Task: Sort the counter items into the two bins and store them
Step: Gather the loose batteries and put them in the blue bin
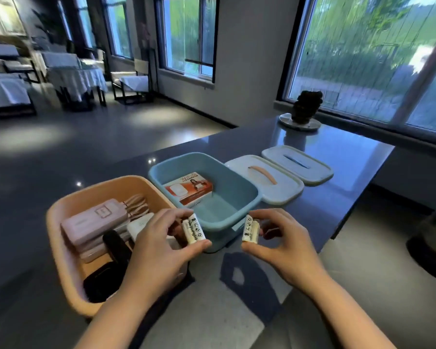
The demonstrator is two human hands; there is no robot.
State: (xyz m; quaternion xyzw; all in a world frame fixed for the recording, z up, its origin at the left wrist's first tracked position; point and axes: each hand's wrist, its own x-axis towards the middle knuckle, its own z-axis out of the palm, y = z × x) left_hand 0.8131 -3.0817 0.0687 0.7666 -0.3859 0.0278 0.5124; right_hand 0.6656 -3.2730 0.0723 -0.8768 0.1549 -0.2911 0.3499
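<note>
Batteries (193,230) pinched in left hand (159,250) fingers (198,246) beside blue bin (247,197).

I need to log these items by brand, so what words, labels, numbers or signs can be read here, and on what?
Orange-and-white box in the blue bin: large top lettering, too blurred to read.
Batteries in the left hand: pictogram signs, print unreadable.
Batteries in the right hand: the same.
Pink case in the orange bin: square emblem, illegible.

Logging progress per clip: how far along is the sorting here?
Partly done: the orange bin holds several items and the blue bin a box. In hand: each of the left hand and right hand pinches a battery pair. Left: binning those, fitting both lids.
</note>
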